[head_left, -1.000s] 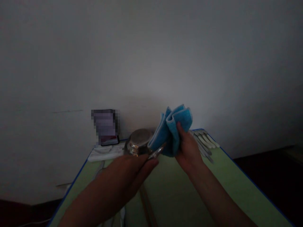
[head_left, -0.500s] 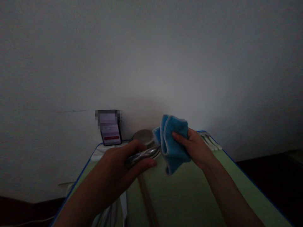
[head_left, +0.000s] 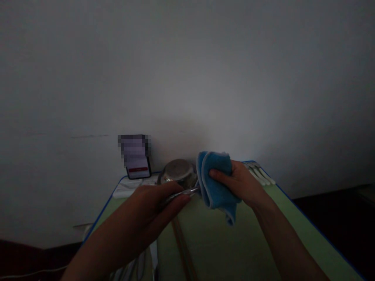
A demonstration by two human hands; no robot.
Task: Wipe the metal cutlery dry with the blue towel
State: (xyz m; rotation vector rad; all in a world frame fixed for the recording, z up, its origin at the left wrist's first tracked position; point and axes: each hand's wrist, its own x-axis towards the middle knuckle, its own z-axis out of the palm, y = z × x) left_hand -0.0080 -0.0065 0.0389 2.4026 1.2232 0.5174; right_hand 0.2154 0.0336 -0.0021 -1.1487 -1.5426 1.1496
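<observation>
Between the thumb and fingers of my left hand [head_left: 155, 205] is the shiny handle of a metal utensil [head_left: 190, 191], pointing right. Its far end disappears into a folded blue cloth [head_left: 219, 175] with pale edging, so I cannot tell which kind of utensil it is. My right hand [head_left: 241, 181] grips the cloth around that end, thumb pressed on top, with one corner hanging below. Just behind the utensil, an upturned metal bowl [head_left: 178, 169] sits at the back of the green table [head_left: 234, 249].
A phone [head_left: 138, 160] leans against the wall at the back left. Long brown sticks like chopsticks [head_left: 183, 248] lie along the middle. A knife [head_left: 154, 253] and other metal cutlery [head_left: 131, 269] are at front left. Several white-handled utensils [head_left: 260, 176] lie at back right.
The cloth and my right hand have shifted slightly, and the cloth's hanging corner has swung right. The utensil has turned a little in my left hand and lies flatter.
</observation>
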